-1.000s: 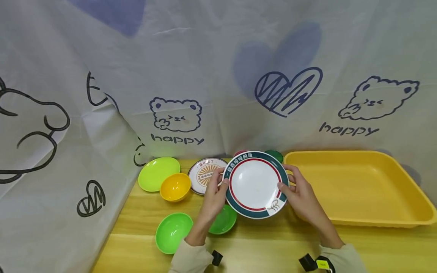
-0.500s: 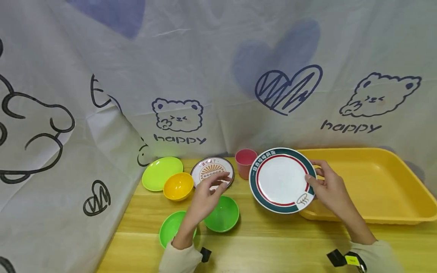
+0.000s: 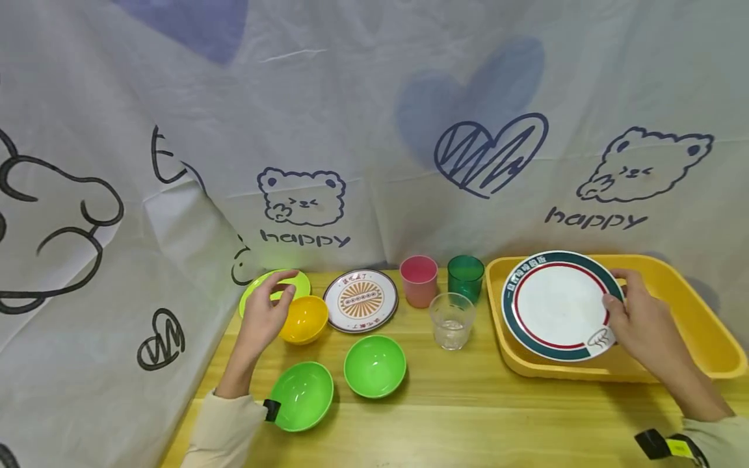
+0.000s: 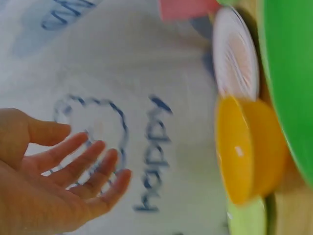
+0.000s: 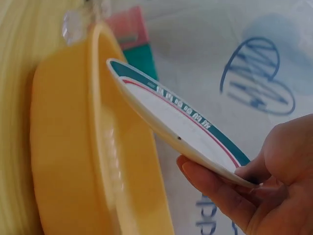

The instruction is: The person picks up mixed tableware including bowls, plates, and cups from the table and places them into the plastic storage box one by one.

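My right hand (image 3: 646,322) pinches the right rim of a white plate (image 3: 558,305) with a teal border and red ring, thumb on top and fingers beneath. That plate is held over the left part of a yellow tray (image 3: 696,312); in the right wrist view the plate (image 5: 171,115) is tilted above the tray's wall (image 5: 68,142). My left hand (image 3: 263,315) hangs near the lime green plate (image 3: 301,284) and the orange bowl (image 3: 304,320), fingers loosely bent and holding nothing. In the left wrist view this hand (image 4: 63,181) is apart from the orange bowl (image 4: 264,147).
Two green bowls (image 3: 374,367) stand at the front left. Behind them lies a patterned white plate (image 3: 361,301). A pink cup (image 3: 419,281), a dark green cup (image 3: 465,278) and a clear cup (image 3: 452,322) stand left of the tray. A printed cloth hangs behind the table.
My left hand has let go of the teal-bordered plate and moved left. My right hand has carried that plate rightward over the tray, uncovering the cups.
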The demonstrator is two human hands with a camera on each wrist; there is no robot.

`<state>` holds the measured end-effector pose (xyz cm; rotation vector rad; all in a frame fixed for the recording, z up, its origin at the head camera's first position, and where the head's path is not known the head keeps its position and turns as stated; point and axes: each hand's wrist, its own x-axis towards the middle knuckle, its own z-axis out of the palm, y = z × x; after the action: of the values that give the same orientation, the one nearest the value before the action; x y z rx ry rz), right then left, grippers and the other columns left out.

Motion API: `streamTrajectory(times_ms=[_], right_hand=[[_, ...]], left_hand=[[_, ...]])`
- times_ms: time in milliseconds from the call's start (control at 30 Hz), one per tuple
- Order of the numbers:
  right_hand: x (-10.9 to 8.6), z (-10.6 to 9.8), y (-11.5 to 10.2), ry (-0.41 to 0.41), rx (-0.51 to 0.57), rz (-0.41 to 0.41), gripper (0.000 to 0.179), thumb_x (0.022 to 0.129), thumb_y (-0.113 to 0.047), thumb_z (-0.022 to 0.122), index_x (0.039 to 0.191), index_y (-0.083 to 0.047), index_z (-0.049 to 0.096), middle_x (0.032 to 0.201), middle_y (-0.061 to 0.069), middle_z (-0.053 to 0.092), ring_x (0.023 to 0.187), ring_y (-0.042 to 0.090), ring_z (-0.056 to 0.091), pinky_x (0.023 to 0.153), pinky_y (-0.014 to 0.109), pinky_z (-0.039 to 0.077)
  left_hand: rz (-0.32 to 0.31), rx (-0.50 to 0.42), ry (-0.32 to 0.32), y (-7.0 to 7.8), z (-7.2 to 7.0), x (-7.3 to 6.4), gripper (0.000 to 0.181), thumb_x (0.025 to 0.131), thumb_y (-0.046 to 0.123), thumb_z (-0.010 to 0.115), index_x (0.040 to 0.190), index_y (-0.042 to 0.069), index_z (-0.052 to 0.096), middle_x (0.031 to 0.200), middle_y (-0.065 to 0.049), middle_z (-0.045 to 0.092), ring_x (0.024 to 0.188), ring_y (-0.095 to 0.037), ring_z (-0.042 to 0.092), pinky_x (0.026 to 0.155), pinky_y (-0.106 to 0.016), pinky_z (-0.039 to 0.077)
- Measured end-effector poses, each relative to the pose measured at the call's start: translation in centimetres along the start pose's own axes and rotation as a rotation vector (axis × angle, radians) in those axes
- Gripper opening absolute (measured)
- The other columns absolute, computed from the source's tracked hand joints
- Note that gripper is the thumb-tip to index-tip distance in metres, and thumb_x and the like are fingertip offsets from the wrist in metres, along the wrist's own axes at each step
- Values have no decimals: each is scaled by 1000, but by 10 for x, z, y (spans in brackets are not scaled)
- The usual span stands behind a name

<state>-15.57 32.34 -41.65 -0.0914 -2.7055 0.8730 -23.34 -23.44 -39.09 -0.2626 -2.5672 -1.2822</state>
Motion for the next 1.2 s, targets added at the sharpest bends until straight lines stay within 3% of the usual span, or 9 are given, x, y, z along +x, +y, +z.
streamTrajectory(times_ms=[133, 233, 400, 533, 600, 833, 1033, 1200], right_hand=[[4, -10, 20, -2, -75, 37, 53, 105, -3, 48, 149, 15, 24, 105, 40, 53, 69, 32, 56, 47, 26, 45], [8, -14, 31, 3, -150, 62, 50, 102, 3, 48, 144, 18, 25, 102, 41, 50, 72, 39, 55, 52, 37, 49], [12, -22, 52, 0, -259, 77, 47, 96, 8, 46, 138, 19, 27, 97, 43, 50, 77, 50, 55, 63, 59, 48], [14, -22, 71, -31, -282, 115, 50, 93, 11, 49, 137, 19, 25, 97, 43, 47, 75, 50, 55, 58, 56, 52], [16, -21, 79, -50, -292, 136, 53, 92, 13, 51, 137, 20, 24, 97, 43, 46, 75, 49, 54, 59, 56, 54], [25, -27, 94, -111, -327, 228, 67, 92, 15, 53, 145, 23, 13, 113, 45, 36, 87, 52, 46, 85, 69, 51], [35, -23, 98, -123, -393, 314, 69, 90, 14, 56, 140, 25, 10, 116, 46, 33, 96, 55, 45, 94, 67, 49], [35, -17, 108, -126, -379, 361, 69, 91, 14, 59, 138, 26, 10, 115, 46, 29, 98, 57, 43, 97, 68, 47]], left_hand=[[-20, 36, 74, -30, -12, 9, 32, 104, 2, 53, 135, -3, 60, 140, -23, 57, 119, -41, 61, 94, -56, 55], [-32, 106, 106, -52, -17, 14, 35, 104, 4, 52, 138, -5, 57, 142, -27, 54, 119, -46, 58, 95, -58, 52], [-85, 207, 49, -87, -19, 21, 44, 109, 10, 44, 146, -12, 42, 146, -37, 42, 132, -54, 41, 111, -63, 34], [-184, 268, 4, -109, -21, 25, 49, 109, 11, 40, 148, -17, 34, 144, -43, 36, 135, -59, 32, 114, -67, 25], [-212, 318, -14, -117, -22, 27, 50, 108, 11, 40, 146, -20, 33, 140, -47, 36, 131, -62, 33, 112, -69, 26], [-276, 511, -86, -133, -27, 30, 53, 106, 13, 42, 140, -27, 32, 132, -51, 38, 124, -67, 38, 108, -70, 33], [-312, 471, -133, -137, -28, 29, 56, 104, 13, 43, 137, -30, 29, 128, -54, 39, 125, -66, 38, 109, -69, 33], [-350, 500, -139, -139, -28, 27, 50, 102, 16, 45, 122, -30, 43, 122, -54, 43, 121, -65, 41, 105, -68, 37]])
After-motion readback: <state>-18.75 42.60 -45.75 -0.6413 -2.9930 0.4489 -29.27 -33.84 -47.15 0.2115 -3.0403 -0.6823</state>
